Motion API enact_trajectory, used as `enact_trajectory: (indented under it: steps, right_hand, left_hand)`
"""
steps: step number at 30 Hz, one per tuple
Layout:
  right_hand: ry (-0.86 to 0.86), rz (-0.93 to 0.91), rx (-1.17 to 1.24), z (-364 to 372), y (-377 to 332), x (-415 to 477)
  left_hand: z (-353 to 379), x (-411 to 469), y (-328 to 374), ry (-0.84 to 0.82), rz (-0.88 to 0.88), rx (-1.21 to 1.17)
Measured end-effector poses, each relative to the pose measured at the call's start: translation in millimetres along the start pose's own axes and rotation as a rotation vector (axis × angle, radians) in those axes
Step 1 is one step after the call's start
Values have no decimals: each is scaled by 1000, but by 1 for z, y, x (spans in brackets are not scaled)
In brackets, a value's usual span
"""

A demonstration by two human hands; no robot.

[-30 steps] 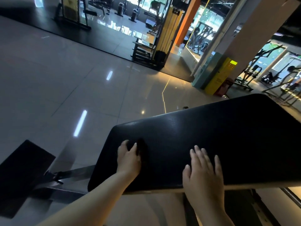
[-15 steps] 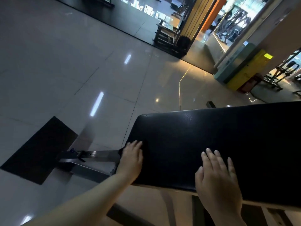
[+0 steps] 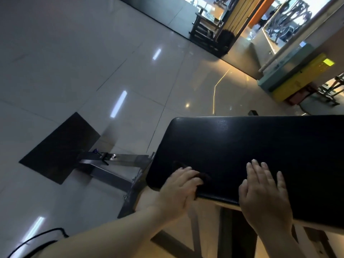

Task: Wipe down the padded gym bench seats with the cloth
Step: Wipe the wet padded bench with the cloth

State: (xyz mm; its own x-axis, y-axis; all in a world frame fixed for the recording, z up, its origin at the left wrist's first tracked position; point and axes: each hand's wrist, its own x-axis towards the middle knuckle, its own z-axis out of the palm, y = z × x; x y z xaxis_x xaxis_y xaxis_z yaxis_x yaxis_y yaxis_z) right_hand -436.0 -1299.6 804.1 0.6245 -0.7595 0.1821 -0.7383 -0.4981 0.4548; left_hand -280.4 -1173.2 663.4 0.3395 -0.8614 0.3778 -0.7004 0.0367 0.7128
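A black padded bench seat (image 3: 260, 149) fills the lower right of the head view. My left hand (image 3: 178, 189) lies at the pad's near left corner and grips a dark cloth (image 3: 202, 177), which is hard to tell apart from the black padding; only a bunched bit shows past my fingers. My right hand (image 3: 264, 190) rests flat on the pad's near edge, fingers straight and spread, holding nothing.
The bench's steel frame (image 3: 111, 168) runs left to a black floor mat (image 3: 61, 148) on glossy tiles. A black cable (image 3: 42, 237) lies at the lower left. A dark rack (image 3: 210, 30) and yellow and teal boxes (image 3: 297, 75) stand farther back.
My left hand has shifted right along the pad's near edge from the left corner and its fingers have curled round the cloth. The right hand stays flat. The camera tilted down and left.
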Motion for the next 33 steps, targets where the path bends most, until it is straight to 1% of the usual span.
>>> enact_trajectory:
  steps: [1, 3, 5, 6, 8, 9, 11, 13, 15, 17, 20, 21, 23, 26, 29, 30, 31, 33]
  right_hand:
    - [4, -4, 6, 1, 0, 0]
    - [22, -13, 18, 1, -1, 0]
    - [34, -22, 34, 1, 0, -1]
    - [40, -33, 42, 0, 0, -1]
    - [44, -62, 49, 0, 1, -3]
    - [41, -72, 46, -1, 2, -4]
    - [26, -80, 36, -3, 2, -5]
    - [13, -92, 20, -5, 4, -5]
    - [9, -133, 9, -5, 8, -7]
    - [25, -174, 22, -5, 13, -9]
    - [37, -217, 37, -6, 19, -11]
    - [26, -227, 39, -7, 20, -11]
    - [17, -242, 25, -7, 20, -12]
    - [5, -247, 15, -9, 21, -14]
    - [-6, -264, 27, -11, 21, -13]
    - [-5, -263, 36, -10, 21, -13]
    - [1, -258, 46, -8, 22, -13]
    - [36, -250, 68, -5, 22, -13]
  left_hand:
    - [0, -8, -15, 42, -106, -40]
    - [-1, -14, -35, 182, -393, -148]
    - [2, -7, -33, 325, -615, -211]
    - [5, -3, -25, 380, -675, -193]
    - [15, 0, 0, 446, -738, -121]
    - [21, 0, 15, 462, -738, -116]
    - [35, -5, 49, 467, -662, -181]
    - [48, -8, 83, 434, -480, -273]
    - [62, -6, 109, 331, -240, -285]
    - [73, -2, 115, 264, -67, -200]
    - [73, -4, 92, 277, 33, 6]
    - [70, -8, 81, 271, 21, 51]
    - [65, -19, 64, 312, -114, 54]
    - [70, -25, 54, 519, -429, -120]
    - [82, -5, 74, 752, -722, -355]
    - [87, 1, 86, 786, -767, -388]
    - [95, 6, 99, 789, -748, -387]
    - [109, 8, 123, 708, -563, -304]
